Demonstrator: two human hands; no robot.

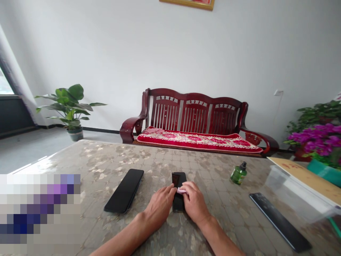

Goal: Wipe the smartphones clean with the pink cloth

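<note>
A black smartphone (179,204) lies screen up on the table in front of me. My left hand (163,199) is against its left edge, thumb side reaching over the screen, fingers curled. In my right hand (195,201) is a small folded pink cloth (182,191), pressed onto the middle of the screen. The fingers of that hand are bent around the cloth and hide part of it. To the left lies a larger black phone or tablet (124,191), also screen up.
A green pump bottle (238,173) stands to the right. Beyond it are a long dark phone-like slab (279,221) and a clear plastic box (290,192) with a tan board on top. Purple flowers (319,138) rise at far right. A red wooden bench (195,113) stands behind the patterned table (106,156).
</note>
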